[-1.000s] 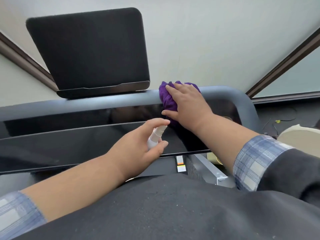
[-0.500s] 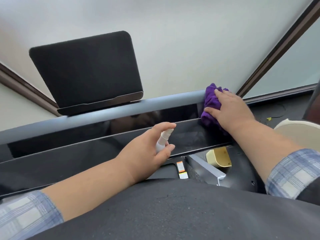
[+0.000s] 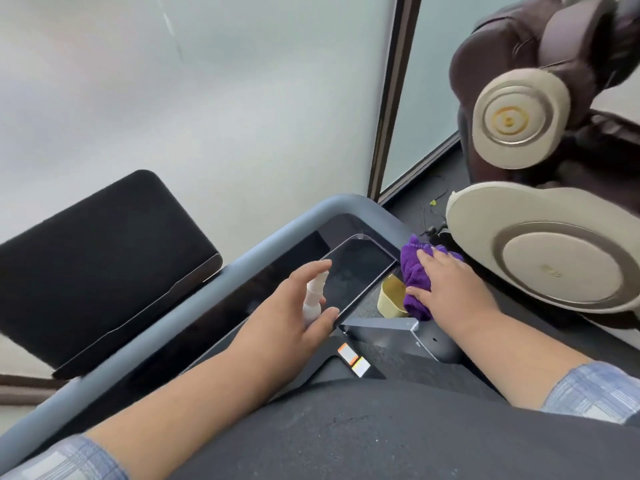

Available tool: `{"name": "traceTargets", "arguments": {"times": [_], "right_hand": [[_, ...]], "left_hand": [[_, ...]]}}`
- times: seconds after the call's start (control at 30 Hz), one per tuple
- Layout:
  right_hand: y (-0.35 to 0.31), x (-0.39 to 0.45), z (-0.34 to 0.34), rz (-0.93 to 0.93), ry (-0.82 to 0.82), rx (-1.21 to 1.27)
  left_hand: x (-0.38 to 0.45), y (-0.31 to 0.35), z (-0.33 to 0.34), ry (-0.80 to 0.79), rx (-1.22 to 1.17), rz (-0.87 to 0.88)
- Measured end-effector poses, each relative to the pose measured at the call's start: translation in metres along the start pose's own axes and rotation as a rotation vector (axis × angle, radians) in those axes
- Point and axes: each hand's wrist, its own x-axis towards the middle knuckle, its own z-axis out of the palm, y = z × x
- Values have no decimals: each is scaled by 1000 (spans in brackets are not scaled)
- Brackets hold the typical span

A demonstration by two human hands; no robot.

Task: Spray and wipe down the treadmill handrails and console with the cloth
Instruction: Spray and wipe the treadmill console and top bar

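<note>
Wiping is in hand at the right corner of the treadmill handrail [image 3: 291, 223], beside the dark glossy console [image 3: 356, 271]. The right hand [image 3: 446, 285] presses flat, fingers spread, on the bunched purple cloth [image 3: 414, 271]; next it should follow the rail's bend. The left hand [image 3: 294, 317] grips a small white spray bottle [image 3: 313, 296], forefinger on the nozzle.

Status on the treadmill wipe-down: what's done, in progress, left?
Done: cannot tell; no surface shows a visible wiped mark. In hand: the right hand presses the purple cloth on the right side rail just past the handrail corner; the left hand holds the spray bottle over the glossy console. Left, judging by position: the rail's left stretch.
</note>
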Motion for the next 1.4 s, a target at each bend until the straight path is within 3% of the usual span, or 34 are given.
{"name": "traceTargets", "arguments": {"times": [0.17, 0.3, 0.47, 0.7, 0.93, 1.3, 1.4], "right_hand": [[-11, -58, -12, 216, 25, 255], [-33, -118, -17, 360, 144, 525], [-45, -195, -20, 505, 336, 646], [-27, -301, -15, 644, 513, 776], [36, -389, -24, 655, 618, 768], [182, -536, -29, 670, 580, 766], [217, -552, -27, 669, 774, 983]], "left_hand": [[-3, 4, -1, -101, -16, 114], [-8, 10, 12, -196, -21, 208], [-13, 37, 40, -338, -145, 317], [-42, 118, 101, -515, -64, 470], [-97, 211, 176, -790, -46, 599], [-200, 346, 324, -884, -144, 637], [-201, 376, 350, -974, -193, 625]]}}
